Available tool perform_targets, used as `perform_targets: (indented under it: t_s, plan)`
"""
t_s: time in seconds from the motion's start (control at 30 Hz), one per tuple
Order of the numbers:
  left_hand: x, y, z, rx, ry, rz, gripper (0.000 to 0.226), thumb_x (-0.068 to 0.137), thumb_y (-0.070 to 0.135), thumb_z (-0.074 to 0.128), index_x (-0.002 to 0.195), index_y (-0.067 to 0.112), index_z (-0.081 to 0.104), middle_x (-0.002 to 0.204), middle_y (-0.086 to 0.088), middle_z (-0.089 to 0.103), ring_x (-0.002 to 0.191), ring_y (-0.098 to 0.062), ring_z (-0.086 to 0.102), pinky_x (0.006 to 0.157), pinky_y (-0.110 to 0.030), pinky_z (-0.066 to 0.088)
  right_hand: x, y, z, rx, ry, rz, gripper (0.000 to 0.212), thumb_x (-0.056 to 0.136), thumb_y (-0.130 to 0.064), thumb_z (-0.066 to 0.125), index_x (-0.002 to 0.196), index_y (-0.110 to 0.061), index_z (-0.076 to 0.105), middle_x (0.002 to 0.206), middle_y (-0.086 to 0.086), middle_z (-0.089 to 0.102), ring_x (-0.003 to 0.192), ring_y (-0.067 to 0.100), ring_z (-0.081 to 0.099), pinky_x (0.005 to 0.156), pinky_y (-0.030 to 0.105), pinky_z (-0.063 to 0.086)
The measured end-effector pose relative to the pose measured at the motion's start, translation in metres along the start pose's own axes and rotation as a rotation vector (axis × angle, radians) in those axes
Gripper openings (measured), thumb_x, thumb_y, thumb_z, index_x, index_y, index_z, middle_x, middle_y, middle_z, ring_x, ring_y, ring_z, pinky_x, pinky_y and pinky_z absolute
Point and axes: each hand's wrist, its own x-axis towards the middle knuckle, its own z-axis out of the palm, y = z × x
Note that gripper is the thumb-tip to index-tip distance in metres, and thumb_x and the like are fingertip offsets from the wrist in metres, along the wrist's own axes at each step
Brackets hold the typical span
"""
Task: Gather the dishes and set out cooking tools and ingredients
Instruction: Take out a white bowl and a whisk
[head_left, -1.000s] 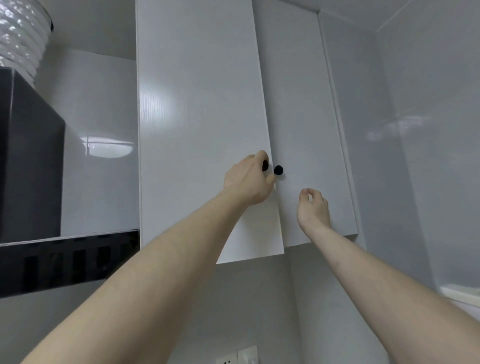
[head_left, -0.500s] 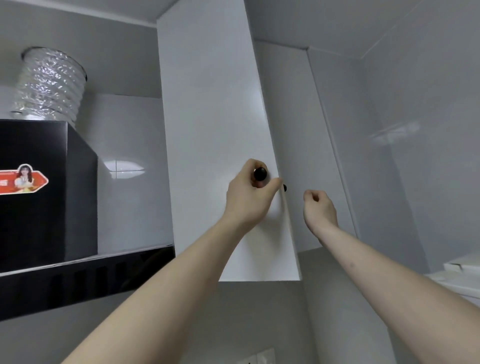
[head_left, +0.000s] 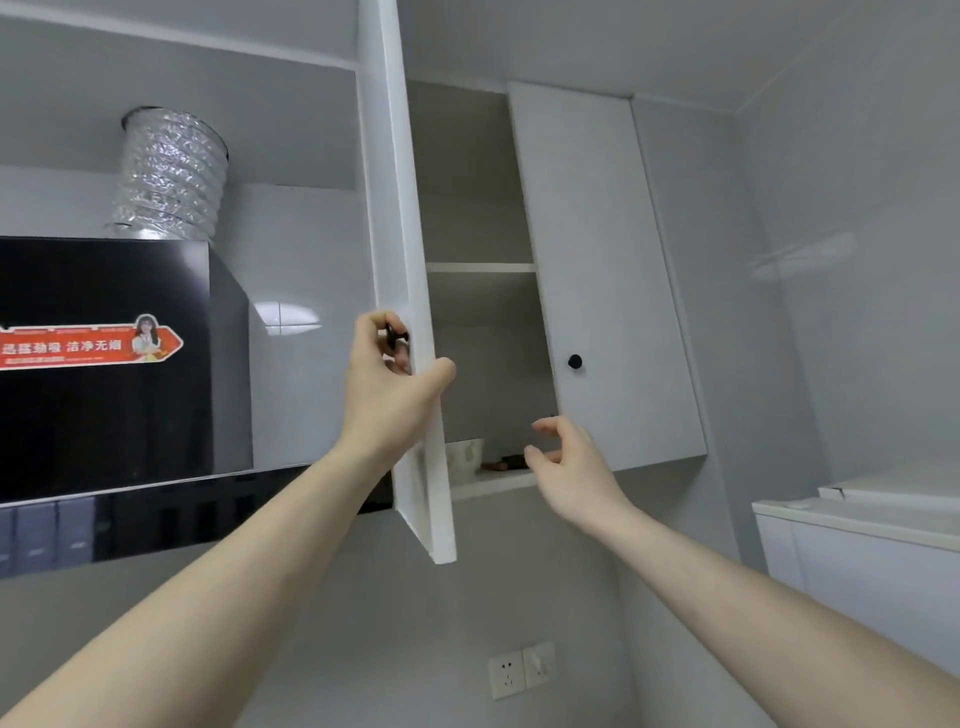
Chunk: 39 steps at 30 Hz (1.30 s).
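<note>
right now left hand (head_left: 387, 387) grips the open door's knob (head_left: 396, 338); right hand (head_left: 569, 465), fingers loosely spread, is nearer the cup (head_left: 464, 460) at frame centre, just left of its fingertips.

white cabinet door (head_left: 400, 208), black knob (head_left: 574, 361), silver duct (head_left: 169, 176)

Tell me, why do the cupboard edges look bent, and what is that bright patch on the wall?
Head view: the wide-angle lens bows straight lines, so the open cupboard door and the closed door lean. The bright patch is glare on glossy tiles. The cupboard's lower shelf is shadowed, its contents dim. The left hand looks sharp.
</note>
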Motion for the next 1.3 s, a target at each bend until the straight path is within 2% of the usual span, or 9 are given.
perform_targets:
  t_s: [0.17,0.3,0.43,0.57,0.63,0.77,0.83,1.13,1.3]
  plan:
    - [-0.008,0.014,-0.036,0.084,-0.070,-0.060,0.048,0.082,0.003,0.066,0.116,0.027,0.042,0.092,-0.003,0.047,0.065,-0.015,0.043,0.051,-0.018,0.044,-0.016,-0.015,0.021,0.004,-0.096,-0.013,0.036,0.099,-0.024,0.054,0.135,-0.024,0.047,0.136,-0.008,0.044,0.100,0.004,0.057,0.090,0.026,0.047]
    - [-0.024,0.014,-0.035,0.344,-0.105,-0.017,0.066,0.080,0.014,0.065,0.130,0.043,0.034,0.099,-0.006,0.052,0.073,-0.015,0.054,0.069,-0.032,0.056,-0.018,-0.013,0.029,-0.028,-0.132,-0.001,0.040,0.097,-0.020,0.054,0.137,-0.023,0.046,0.139,-0.007,0.043,0.115,0.011,0.054,0.101,0.029,0.044]
    - [-0.042,0.016,-0.029,0.786,0.041,0.310,0.085,0.070,0.011,0.067,0.144,0.030,0.031,0.128,0.001,0.037,0.115,-0.022,0.040,0.098,-0.035,0.041,-0.011,0.003,0.031,-0.094,-0.153,0.024,0.046,0.094,-0.019,0.056,0.139,-0.022,0.044,0.140,-0.004,0.043,0.108,0.014,0.055,0.094,0.030,0.046]
    - [-0.054,0.026,-0.004,1.025,-0.119,0.696,0.071,0.064,0.003,0.063,0.131,0.020,0.050,0.130,-0.003,0.041,0.115,-0.028,0.040,0.096,-0.033,0.034,0.015,0.025,0.026,-0.118,-0.151,0.091,0.053,0.088,-0.009,0.054,0.140,-0.016,0.045,0.143,0.004,0.046,0.125,0.023,0.053,0.104,0.035,0.044]
    - [-0.052,0.027,0.019,1.043,-0.234,0.608,0.057,0.069,0.005,0.060,0.122,0.021,0.051,0.126,0.000,0.041,0.110,-0.025,0.041,0.086,-0.032,0.039,0.033,0.032,0.021,-0.055,-0.126,0.169,0.056,0.086,-0.005,0.050,0.141,-0.012,0.046,0.145,0.008,0.048,0.132,0.025,0.049,0.108,0.037,0.042]
    - [-0.034,0.010,0.074,0.766,-0.304,-0.060,0.044,0.080,0.010,0.049,0.122,0.022,0.048,0.129,0.003,0.034,0.118,-0.020,0.036,0.093,-0.038,0.046,0.059,0.047,0.013,-0.007,-0.070,0.239,0.054,0.086,-0.003,0.049,0.140,-0.011,0.048,0.144,0.007,0.051,0.130,0.026,0.051,0.104,0.037,0.045]
    - [-0.026,-0.011,0.102,0.592,-0.221,-0.248,0.042,0.081,0.011,0.045,0.122,0.022,0.050,0.132,0.002,0.034,0.123,-0.021,0.037,0.098,-0.040,0.046,0.068,0.059,0.013,0.012,-0.050,0.256,0.053,0.086,-0.004,0.049,0.138,-0.012,0.050,0.141,0.008,0.053,0.127,0.027,0.052,0.102,0.037,0.046]
    - [-0.002,-0.161,0.127,0.600,0.159,-0.604,0.033,0.090,0.015,0.056,0.123,0.014,0.057,0.144,-0.013,0.041,0.133,-0.032,0.044,0.106,-0.038,0.038,0.100,0.107,0.036,0.016,0.013,0.151,0.051,0.081,0.005,0.040,0.109,-0.027,0.069,0.113,-0.009,0.069,0.106,0.016,0.063,0.087,0.026,0.049]
    - [0.014,-0.211,0.123,0.756,0.149,-0.529,0.041,0.092,0.019,0.058,0.132,0.014,0.055,0.145,-0.015,0.041,0.130,-0.036,0.047,0.105,-0.040,0.039,0.143,0.121,0.060,-0.160,-0.102,0.043,0.047,0.088,-0.004,0.050,0.128,-0.027,0.060,0.130,-0.002,0.063,0.116,0.024,0.061,0.093,0.031,0.050]
